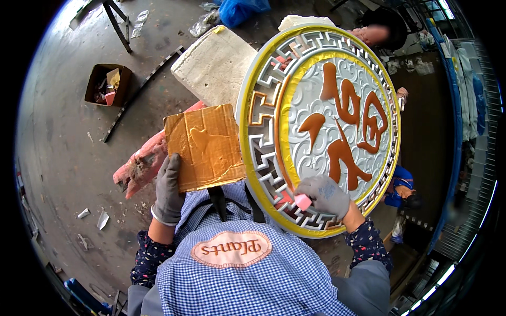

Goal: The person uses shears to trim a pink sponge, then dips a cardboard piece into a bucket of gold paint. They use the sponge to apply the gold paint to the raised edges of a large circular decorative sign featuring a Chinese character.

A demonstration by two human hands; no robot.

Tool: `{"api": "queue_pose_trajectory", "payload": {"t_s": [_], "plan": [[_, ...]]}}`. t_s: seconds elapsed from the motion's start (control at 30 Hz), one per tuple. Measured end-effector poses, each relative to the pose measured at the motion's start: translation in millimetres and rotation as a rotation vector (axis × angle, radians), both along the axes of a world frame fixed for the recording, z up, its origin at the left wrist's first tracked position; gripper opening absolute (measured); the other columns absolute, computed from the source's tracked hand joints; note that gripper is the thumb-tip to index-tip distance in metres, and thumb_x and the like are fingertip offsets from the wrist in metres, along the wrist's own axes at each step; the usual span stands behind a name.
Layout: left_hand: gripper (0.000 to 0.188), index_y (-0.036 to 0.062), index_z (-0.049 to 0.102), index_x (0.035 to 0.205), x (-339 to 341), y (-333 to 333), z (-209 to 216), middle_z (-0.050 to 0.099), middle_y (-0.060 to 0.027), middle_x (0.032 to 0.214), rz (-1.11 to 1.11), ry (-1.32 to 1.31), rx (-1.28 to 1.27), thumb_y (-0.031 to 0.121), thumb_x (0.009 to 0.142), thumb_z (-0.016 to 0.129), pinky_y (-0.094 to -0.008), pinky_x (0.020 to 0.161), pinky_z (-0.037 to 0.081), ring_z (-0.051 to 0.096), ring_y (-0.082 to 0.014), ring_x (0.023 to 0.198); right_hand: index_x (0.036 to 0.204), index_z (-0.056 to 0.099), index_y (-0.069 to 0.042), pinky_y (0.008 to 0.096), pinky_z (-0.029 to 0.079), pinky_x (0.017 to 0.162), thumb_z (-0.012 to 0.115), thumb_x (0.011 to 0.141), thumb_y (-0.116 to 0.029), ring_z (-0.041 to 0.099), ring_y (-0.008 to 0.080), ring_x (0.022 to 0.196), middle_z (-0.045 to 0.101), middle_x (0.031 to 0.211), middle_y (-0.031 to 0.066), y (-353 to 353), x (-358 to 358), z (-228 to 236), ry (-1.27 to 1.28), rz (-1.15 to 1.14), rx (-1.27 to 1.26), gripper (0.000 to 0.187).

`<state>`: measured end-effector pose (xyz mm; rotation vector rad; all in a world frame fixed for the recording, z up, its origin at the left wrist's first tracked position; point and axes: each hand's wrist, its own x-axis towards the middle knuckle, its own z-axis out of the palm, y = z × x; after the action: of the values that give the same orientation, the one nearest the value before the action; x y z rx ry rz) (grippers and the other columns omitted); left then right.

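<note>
My left hand (168, 190), in a grey glove, grips the lower left edge of a square piece of cardboard (208, 163) coated with shiny gold-brown paint. In my gloved right hand (326, 196) is a small pink foam block (302, 202), held over the lower border of a large round decorative panel (245, 174). The panel has white openwork fretwork, yellow tape bands and raised copper-brown shapes (342, 160) on a scrolled white centre. Copper paint covers part of the inner ring (278, 126) and some fretwork on the left side. My right fingertips are partly hidden.
A whitish block (213, 66) stands against the panel's upper left, with a torn pink roll (147, 158) near my left hand. A cardboard box (108, 84) of scraps and a dark bar (142, 95) lie on the floor. A person in blue (401, 188) is beyond the panel.
</note>
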<state>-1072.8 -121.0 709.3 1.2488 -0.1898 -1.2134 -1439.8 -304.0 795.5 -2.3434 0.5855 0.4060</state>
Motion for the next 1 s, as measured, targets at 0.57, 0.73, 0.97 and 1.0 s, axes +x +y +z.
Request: {"api": "queue_pose_trajectory", "payload": {"t_s": [0.57,0.73,0.97,1.0], "plan": [[0.04,0.0002,0.06,0.134,5,2,10,0.066,0.0,0.118,0.063,-0.041,0.039,0.033,0.111,0.054,-0.0237,0.089,0.052,0.062,-0.006,0.105,0.117,0.067,-0.002,0.0368,0.058,0.082,0.085,0.084,-0.013,0.074,0.0288,0.098,0.072,0.109,0.014,-97,83,-42,-0.464,-0.591,-0.186,0.039],[0.04,-0.0002,0.061,0.133,6,2,16,0.066,0.0002,0.117,0.07,-0.062,0.051,0.033,0.112,0.052,-0.0226,0.088,0.051,0.061,-0.0056,0.105,0.117,0.068,-0.004,0.0377,0.057,0.079,0.086,0.084,-0.016,0.073,0.0316,0.094,0.071,0.104,0.0145,-116,100,-53,-0.459,-0.575,-0.14,0.039],[0.048,-0.0015,0.055,0.143,14,3,3,0.064,-0.0035,0.13,0.034,0.013,0.045,0.035,0.111,0.053,-0.0264,0.097,0.051,0.061,-0.0098,0.116,0.115,0.069,-0.007,0.0411,0.056,0.08,0.081,0.084,-0.014,0.071,0.0352,0.093,0.071,0.105,0.0148,-117,103,-52,-0.397,-0.447,-0.206,0.034],[0.046,-0.0008,0.058,0.139,11,-1,7,0.065,-0.0019,0.124,0.064,0.028,0.046,0.035,0.111,0.053,-0.0245,0.093,0.051,0.061,-0.0078,0.11,0.115,0.069,-0.008,0.0418,0.056,0.081,0.081,0.084,-0.013,0.071,0.0355,0.093,0.071,0.106,0.0146,-114,101,-51,-0.37,-0.434,-0.216,0.033]]}}
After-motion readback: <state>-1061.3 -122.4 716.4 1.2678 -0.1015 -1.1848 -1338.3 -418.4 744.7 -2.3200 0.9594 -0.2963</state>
